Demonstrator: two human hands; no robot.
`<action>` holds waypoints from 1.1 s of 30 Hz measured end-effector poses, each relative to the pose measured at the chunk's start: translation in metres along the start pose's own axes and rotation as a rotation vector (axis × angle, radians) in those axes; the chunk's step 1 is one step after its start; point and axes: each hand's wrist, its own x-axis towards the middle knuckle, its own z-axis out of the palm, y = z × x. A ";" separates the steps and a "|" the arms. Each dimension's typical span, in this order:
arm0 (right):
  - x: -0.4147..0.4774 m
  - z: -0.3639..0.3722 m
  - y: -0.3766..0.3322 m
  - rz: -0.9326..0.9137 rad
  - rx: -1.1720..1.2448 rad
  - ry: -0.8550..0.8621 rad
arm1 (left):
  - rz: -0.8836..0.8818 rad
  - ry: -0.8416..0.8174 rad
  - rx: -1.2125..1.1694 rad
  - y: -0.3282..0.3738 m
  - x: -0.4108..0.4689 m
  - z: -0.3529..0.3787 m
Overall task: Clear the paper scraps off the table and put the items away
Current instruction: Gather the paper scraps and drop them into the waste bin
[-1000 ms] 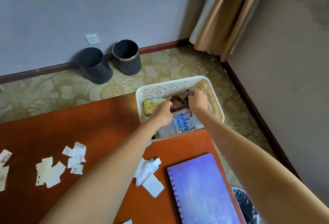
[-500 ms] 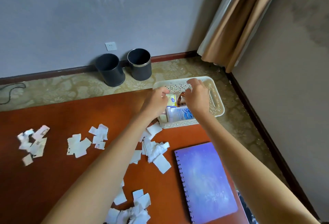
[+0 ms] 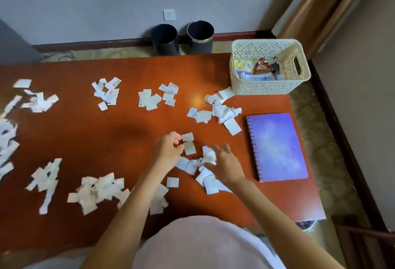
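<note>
A loose cluster of paper scraps [image 3: 199, 165] lies on the table [image 3: 119, 131] just left of the notebook [image 3: 277, 146], and both hands are down among it. The left hand [image 3: 168, 151] sits at the cluster's far-left edge with its fingers curled in, touching a small square scrap [image 3: 189, 147]; whether it actually pinches that piece cannot be told through the blur. The right hand [image 3: 224, 164] lies nearer the notebook, fingers spread and loose, resting over the crumpled pieces at the middle of the cluster with nothing gripped. More scraps trail from the notebook's far-left corner toward the basket [image 3: 299, 78], which stands beyond the notebook at the table's far right corner and holds small packets and a dark bunch that looks like keys. Further heaps of scraps are strewn well left of the notebook across the rest of the table. Past the table's far edge, two dark bins [image 3: 181, 38] stand on the floor against the wall.
</note>
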 end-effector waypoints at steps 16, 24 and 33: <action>0.009 0.051 0.007 0.058 -0.159 0.078 | 0.015 -0.112 0.098 -0.057 -0.019 0.042; 0.018 0.021 0.008 0.191 0.380 0.285 | 0.055 -0.125 0.219 -0.048 0.007 0.047; 0.022 0.007 0.028 0.270 0.534 0.218 | 0.111 -0.104 0.344 -0.051 0.011 0.061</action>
